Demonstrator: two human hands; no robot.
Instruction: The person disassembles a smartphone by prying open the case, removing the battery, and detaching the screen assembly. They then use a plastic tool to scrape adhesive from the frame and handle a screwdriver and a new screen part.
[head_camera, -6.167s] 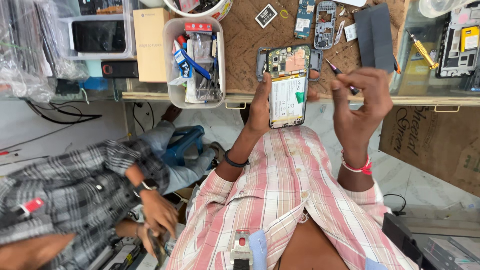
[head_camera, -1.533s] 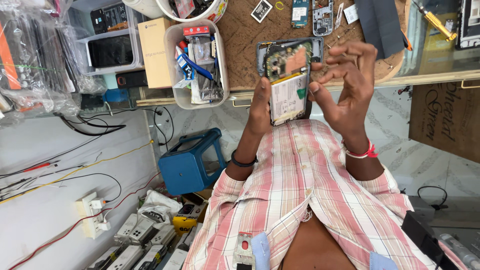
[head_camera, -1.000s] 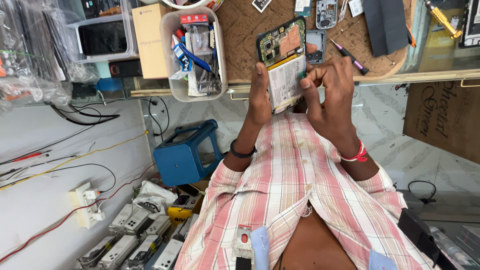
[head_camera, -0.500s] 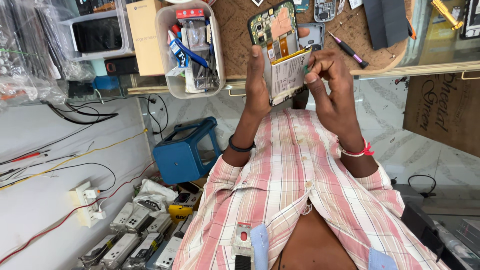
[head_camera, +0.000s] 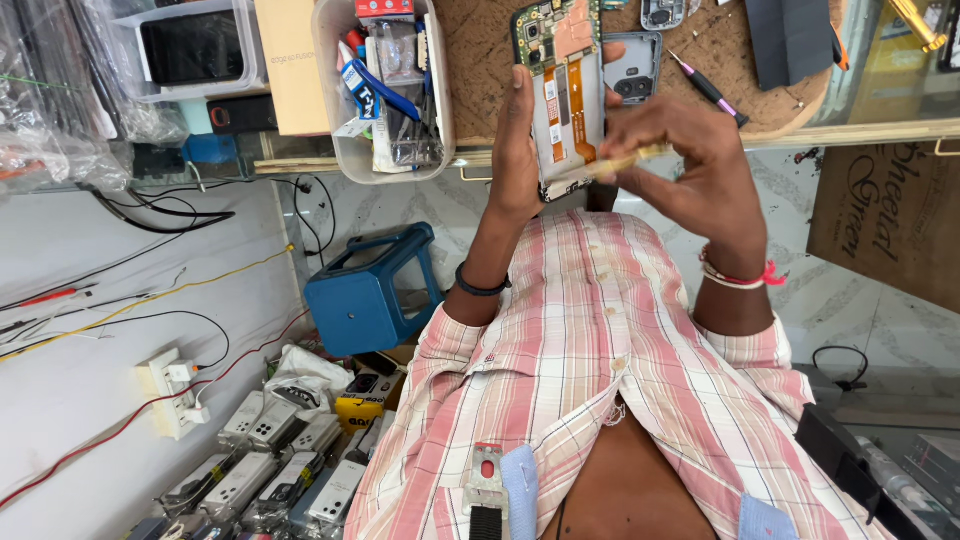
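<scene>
My left hand (head_camera: 517, 150) grips an opened phone (head_camera: 560, 90) upright by its side, back cover off, with the green circuit board, copper shield and orange flex cable showing. My right hand (head_camera: 690, 150) pinches a thin flat tan piece (head_camera: 625, 160), seen edge-on, that meets the phone's lower edge. Whether it is the battery or a pry tool I cannot tell. Both hands are raised over the front edge of a cork work mat (head_camera: 480, 50). A black band is on my left wrist, a red and white thread on my right.
A clear tub of tools (head_camera: 390, 150) stands left of the phone. A grey phone shell (head_camera: 630, 75) and a purple-tipped screwdriver (head_camera: 710, 90) lie on the mat. Below are a blue stool (head_camera: 365, 295), several packed phones (head_camera: 280, 470), a wall socket (head_camera: 170, 395) and a cardboard box (head_camera: 885, 220).
The white battery that lay flat in the phone has been tilted up out of it by my right hand. The phone has risen in the view.
</scene>
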